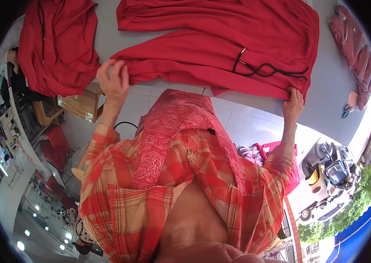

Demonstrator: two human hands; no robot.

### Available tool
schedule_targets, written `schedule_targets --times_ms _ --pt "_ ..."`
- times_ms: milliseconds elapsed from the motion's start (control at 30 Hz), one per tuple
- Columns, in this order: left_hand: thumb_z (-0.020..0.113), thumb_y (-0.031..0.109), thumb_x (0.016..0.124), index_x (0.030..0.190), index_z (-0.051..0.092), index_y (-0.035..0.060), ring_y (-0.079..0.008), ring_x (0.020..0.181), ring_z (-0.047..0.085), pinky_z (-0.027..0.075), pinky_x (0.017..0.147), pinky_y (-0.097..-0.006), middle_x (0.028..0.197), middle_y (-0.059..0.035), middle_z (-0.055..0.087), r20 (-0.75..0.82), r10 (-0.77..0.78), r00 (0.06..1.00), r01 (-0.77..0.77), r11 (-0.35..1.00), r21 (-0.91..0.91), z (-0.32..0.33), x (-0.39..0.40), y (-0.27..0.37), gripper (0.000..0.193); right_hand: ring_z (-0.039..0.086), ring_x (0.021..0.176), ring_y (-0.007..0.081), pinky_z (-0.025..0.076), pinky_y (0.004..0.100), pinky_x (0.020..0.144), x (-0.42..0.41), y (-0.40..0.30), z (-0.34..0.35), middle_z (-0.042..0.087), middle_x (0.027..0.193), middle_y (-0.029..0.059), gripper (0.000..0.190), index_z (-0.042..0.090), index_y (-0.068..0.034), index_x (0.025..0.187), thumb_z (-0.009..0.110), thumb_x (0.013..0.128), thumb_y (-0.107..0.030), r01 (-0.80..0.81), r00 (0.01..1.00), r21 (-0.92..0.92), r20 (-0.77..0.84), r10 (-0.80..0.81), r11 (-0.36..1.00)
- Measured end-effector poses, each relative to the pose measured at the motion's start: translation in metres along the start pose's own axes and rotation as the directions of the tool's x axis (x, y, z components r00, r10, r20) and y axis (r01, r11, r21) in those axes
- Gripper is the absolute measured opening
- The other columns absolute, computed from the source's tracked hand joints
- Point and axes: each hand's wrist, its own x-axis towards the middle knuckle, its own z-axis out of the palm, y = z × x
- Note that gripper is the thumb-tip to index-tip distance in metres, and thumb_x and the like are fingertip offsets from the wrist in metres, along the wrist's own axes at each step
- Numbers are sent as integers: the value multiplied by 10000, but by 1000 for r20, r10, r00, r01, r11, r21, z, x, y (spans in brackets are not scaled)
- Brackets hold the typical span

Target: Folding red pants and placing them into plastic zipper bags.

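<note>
A pair of red trousers lies spread sideways on a grey table, its legs pointing left and its waist at the right. A black drawstring with metal tips rests loosely on the cloth near the waist. My right hand grips the near corner of the waistband at the table's front edge. At the end of the near trouser leg is my left hand, fingers bent and slightly blurred. It touches or nearly touches the cloth; whether it pinches it is unclear.
Another heap of red cloth with a black cord hangs over the table's left part. Plastic-wrapped dark red garments and scissors lie at the right. A wooden stand is below left. Vehicles stand outside, right.
</note>
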Motion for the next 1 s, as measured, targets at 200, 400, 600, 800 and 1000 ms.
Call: schedule_targets --times_ms 200,400,600,800,1000 --pt "633 61 662 1005 557 93 -238 1047 473 320 922 -413 1021 -60 519 429 284 858 -311 950 -7 -6 -20 4 353 500 1009 238 390 344 893 -7 11 6 554 1038 57 449 540 -100 1025 509 594 25 150 980 -73 -120 -158 986" --pt "567 -28 662 915 603 83 -212 996 511 360 887 -364 948 -39 564 282 287 916 -237 951 -198 -35 11 -8 279 573 890 237 469 325 757 11 23 -28 608 901 35 362 605 -119 895 507 596 59 73 942 26 -331 -60 997" --pt "466 5 784 911 585 3 -119 964 513 404 786 -225 1010 -74 588 348 -420 838 546 640 -540 -25 114 -7 174 574 881 209 461 322 723 101 22 -101 613 926 24 250 591 -123 951 554 714 -53 19 923 -19 -384 -24 1000" --pt "480 48 768 927 529 2 -181 1067 488 354 902 -256 1177 -95 524 322 42 946 126 866 -484 83 198 -56 172 467 1105 210 422 344 881 274 27 -44 522 1183 -17 246 587 -140 957 520 724 -187 198 943 -43 -263 -203 979" --pt "486 49 711 875 504 -6 -282 931 531 404 834 -321 1029 -121 555 398 79 914 102 905 -414 101 195 -37 174 383 1204 274 373 360 954 326 32 1 472 1260 30 320 600 -112 978 533 668 -159 348 935 -46 -49 -350 936"
